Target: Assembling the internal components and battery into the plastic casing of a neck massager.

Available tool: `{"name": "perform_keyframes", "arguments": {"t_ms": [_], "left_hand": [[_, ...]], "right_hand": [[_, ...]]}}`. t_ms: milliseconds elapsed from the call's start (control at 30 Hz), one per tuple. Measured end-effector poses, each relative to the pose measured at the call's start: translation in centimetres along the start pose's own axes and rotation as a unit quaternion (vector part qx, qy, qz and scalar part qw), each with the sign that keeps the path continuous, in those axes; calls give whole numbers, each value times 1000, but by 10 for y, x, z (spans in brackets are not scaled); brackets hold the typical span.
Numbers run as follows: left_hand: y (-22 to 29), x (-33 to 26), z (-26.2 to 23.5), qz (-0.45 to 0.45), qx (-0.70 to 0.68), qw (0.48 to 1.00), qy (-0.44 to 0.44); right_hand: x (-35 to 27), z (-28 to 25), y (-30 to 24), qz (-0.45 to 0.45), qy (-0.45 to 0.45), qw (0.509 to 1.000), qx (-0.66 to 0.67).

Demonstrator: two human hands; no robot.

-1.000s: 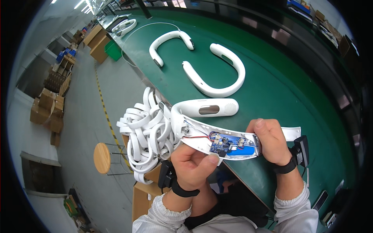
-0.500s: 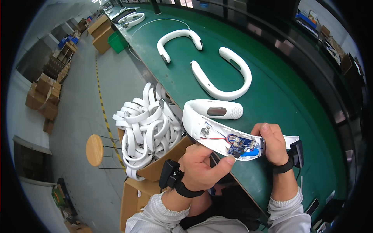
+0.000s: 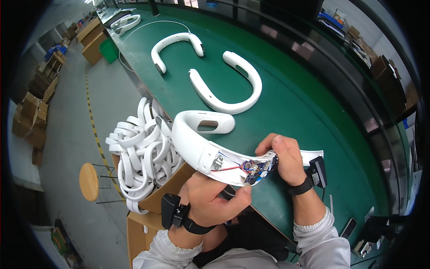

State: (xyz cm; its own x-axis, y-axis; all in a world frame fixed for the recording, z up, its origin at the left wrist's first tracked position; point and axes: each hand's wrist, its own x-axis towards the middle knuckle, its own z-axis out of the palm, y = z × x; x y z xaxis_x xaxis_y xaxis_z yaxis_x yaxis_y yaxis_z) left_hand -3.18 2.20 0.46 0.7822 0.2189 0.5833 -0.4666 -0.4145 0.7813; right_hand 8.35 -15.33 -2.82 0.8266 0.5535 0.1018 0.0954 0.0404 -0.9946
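Between my hands is a white U-shaped neck fan (image 3: pixel 190 141), its inner side uncovered near the right end. A blue circuit board (image 3: pixel 260 169) shows in that opening, tilted, with a red wire (image 3: pixel 226 169) and blue wires running from it. My left hand (image 3: pixel 210 197) grips the fan's lower edge from beneath, thumb close to the board. My right hand (image 3: pixel 286 159) closes around the fan's right end, fingers at the board's edge. A white strip-like part (image 3: pixel 311 157) sticks out behind the right hand; whether it joins the fan cannot be seen.
Two white neck fans, one nearer (image 3: pixel 251 89) and one farther (image 3: pixel 177 42), lie on the green bench (image 3: pixel 286 107). Left of the bench, a cardboard box (image 3: pixel 172 186) is heaped with white curved pieces (image 3: pixel 141 152). A round stool (image 3: pixel 88 181) stands farther left. A phone (image 3: pixel 348 227) lies at right.
The whole scene has shifted left in the view. The opened fan has turned in my hands, and its circuit board now appears more edge-on. Both hands keep their grip.
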Motion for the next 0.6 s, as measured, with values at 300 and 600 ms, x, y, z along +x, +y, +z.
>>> {"name": "perform_keyframes", "arguments": {"t_ms": [300,600], "left_hand": [[7,0,6,25,33,998,-55],[9,0,9,38,39,998,-39]], "right_hand": [[0,-3,5,24,-5,1000,20],[0,0,8,5,-1,999,41]]}}
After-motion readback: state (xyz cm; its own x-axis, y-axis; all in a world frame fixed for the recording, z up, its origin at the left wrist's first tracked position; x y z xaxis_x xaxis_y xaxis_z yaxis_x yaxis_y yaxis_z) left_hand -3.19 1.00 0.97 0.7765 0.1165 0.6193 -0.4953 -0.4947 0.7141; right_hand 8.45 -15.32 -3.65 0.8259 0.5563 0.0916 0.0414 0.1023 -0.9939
